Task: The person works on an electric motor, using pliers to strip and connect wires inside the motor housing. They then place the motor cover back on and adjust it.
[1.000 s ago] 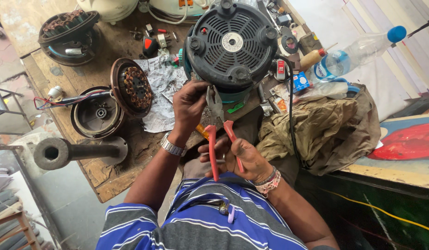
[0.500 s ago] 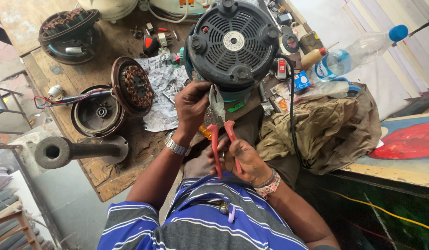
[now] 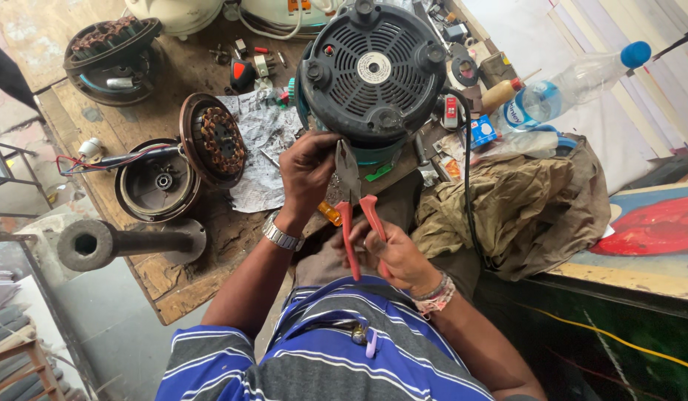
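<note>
A round dark grey motor housing [image 3: 373, 70] with a slotted cover sits at the bench's near edge above my lap. My left hand [image 3: 307, 172], with a metal watch on the wrist, presses against its lower rim and pinches something small there. My right hand [image 3: 396, 256] grips the red handles of a pair of pliers [image 3: 355, 200], whose metal jaws point up at the housing's underside, right beside my left fingers. What the jaws bite on is hidden.
A wooden bench [image 3: 173, 275] holds an open motor shell with copper windings [image 3: 210, 141], another wound stator [image 3: 110, 52], crumpled paper [image 3: 262, 148], small parts and a heavy metal pipe stand [image 3: 99, 241]. An olive cloth [image 3: 514, 208] and plastic bottle [image 3: 574, 82] lie to the right.
My hands and the pliers stay at the housing's lower rim; the pliers have shifted only slightly. The view has barely moved.
</note>
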